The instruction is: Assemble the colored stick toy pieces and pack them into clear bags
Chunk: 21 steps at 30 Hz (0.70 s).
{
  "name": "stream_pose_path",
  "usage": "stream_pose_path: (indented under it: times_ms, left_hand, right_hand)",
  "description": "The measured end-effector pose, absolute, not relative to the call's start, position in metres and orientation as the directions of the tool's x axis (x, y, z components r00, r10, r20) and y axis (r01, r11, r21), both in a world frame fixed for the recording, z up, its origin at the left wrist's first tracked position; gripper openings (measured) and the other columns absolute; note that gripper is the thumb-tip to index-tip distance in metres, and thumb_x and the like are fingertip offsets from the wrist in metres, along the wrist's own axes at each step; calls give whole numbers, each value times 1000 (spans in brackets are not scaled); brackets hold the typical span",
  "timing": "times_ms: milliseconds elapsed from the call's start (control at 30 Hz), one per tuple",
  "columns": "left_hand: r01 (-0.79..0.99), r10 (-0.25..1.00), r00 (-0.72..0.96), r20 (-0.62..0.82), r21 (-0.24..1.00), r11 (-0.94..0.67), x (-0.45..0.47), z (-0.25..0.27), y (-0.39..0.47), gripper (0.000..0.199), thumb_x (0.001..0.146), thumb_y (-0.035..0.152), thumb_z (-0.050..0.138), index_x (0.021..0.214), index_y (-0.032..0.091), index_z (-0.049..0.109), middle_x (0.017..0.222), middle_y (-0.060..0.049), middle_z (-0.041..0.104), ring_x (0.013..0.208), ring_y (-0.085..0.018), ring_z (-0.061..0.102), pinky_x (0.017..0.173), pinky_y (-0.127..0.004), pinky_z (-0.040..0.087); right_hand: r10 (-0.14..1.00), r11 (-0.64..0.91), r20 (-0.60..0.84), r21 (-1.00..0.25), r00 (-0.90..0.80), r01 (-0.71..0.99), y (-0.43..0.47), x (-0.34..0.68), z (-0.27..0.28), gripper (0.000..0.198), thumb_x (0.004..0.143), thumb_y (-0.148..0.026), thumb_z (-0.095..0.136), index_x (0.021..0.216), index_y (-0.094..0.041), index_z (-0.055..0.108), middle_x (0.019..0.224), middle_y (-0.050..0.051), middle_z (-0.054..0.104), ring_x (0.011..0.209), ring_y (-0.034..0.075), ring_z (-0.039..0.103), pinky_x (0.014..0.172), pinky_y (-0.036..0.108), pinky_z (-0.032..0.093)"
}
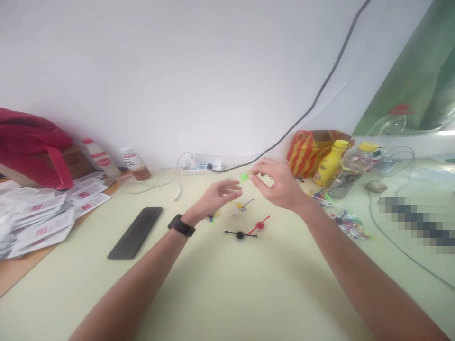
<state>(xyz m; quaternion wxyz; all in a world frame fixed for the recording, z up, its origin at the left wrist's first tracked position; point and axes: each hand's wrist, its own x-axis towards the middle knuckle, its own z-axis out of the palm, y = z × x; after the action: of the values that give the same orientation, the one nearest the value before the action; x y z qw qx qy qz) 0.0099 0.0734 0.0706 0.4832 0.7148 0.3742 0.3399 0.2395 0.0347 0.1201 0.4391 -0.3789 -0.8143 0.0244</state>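
Note:
A small bright green arrow spinner (244, 178) is held up above the table, pinched between the thumb and fingertips of my right hand (275, 182). Just left of it is my left hand (221, 195), its thumb and fingers apart and its fingertips close to the spinner's left end; whether they touch it I cannot tell. Below the hands a black arrow spinner (240, 235) and a red arrow spinner (260, 226) lie on the table. Behind these is a yellow and blue arrow spinner (240, 206). Small coloured pieces (212, 217) lie partly hidden beneath my left hand.
A black phone (135, 233) lies left, beyond it white packets (42, 218). Bottles (135, 163) and a power strip (201, 165) stand along the wall. At right are a striped bag (302, 154), a yellow bottle (330, 163), bagged coloured pieces (351, 224) and a cable (386, 253).

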Motion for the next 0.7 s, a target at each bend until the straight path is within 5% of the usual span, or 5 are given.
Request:
stream_pose_path:
  times_ms: [233, 500, 700]
  left_hand:
    - [198, 872, 406, 275, 905, -378, 8, 84, 77, 38, 96, 52, 64, 118, 22, 73, 123, -11, 74, 109, -27, 72, 97, -43, 56]
    - [237, 854, 397, 336, 862, -449, 15, 83, 72, 35, 98, 47, 61, 118, 20, 74, 114, -10, 77, 101, -26, 75, 93, -42, 59]
    - [241, 843, 390, 370, 843, -482, 18, 84, 69, 34, 99, 44, 58, 126, 23, 64, 116, -9, 75, 96, -23, 75, 87, -38, 61]
  right_hand:
    - [601, 714, 663, -195, -446, 672, 34, 235, 117, 20, 103, -21, 46, 100, -23, 65, 97, 7, 65, 93, 24, 58, 82, 37, 44]
    - [595, 514, 515, 346, -617, 785, 23, 229, 108, 34, 92, 1, 42, 100, -20, 68, 127, 17, 58, 105, 34, 50, 84, 48, 37]
    - [636, 544, 516, 227, -574, 807, 24, 233, 107, 28, 104, -21, 43, 102, -19, 71, 139, 17, 54, 117, 37, 49, 91, 52, 38]
